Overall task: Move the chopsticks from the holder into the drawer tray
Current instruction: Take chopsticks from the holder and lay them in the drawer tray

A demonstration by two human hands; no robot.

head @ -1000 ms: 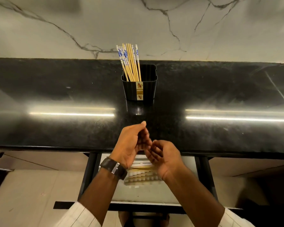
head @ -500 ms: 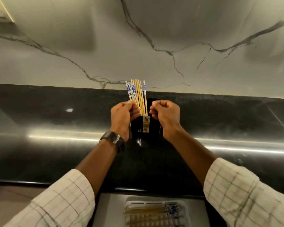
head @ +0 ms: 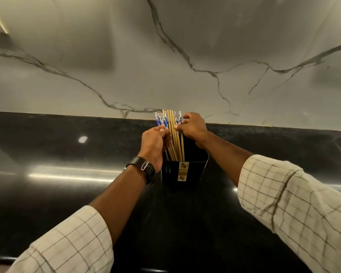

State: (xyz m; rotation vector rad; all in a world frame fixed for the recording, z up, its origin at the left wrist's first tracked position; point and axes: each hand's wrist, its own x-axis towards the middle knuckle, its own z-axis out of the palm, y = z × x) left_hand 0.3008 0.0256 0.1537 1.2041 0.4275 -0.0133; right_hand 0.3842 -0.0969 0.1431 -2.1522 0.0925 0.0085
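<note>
- Two sets of fingertips are closing on the chopsticks point(head: 172, 134) from either side; half a second ago both fists were sitting lower, level with the rim of the holder point(head: 193, 170), and now they are gripping higher up the sticks.
- The left hand point(head: 154, 142) is pinching the blue-and-white patterned sticks on the left of the bunch, thumb and fingers pressed together around them.
- The right hand point(head: 193, 127) is curling its fingers against the right side of the bunch near the tops; whether it is fully clamping a stick or only touching, I cannot tell.
- The chopsticks are still standing in the black holder, plain wooden ones in the middle, leaning slightly left.
- The holder is sitting on the black countertop point(head: 67, 154), close to the veined marble wall point(head: 185, 56), with a small label facing the camera.
- A dark watch point(head: 144, 168) is showing on the left wrist, and checked sleeves point(head: 293, 203) are covering both forearms partway.
- The drawer tray, seen at the bottom edge earlier, is now lying outside the view.
</note>
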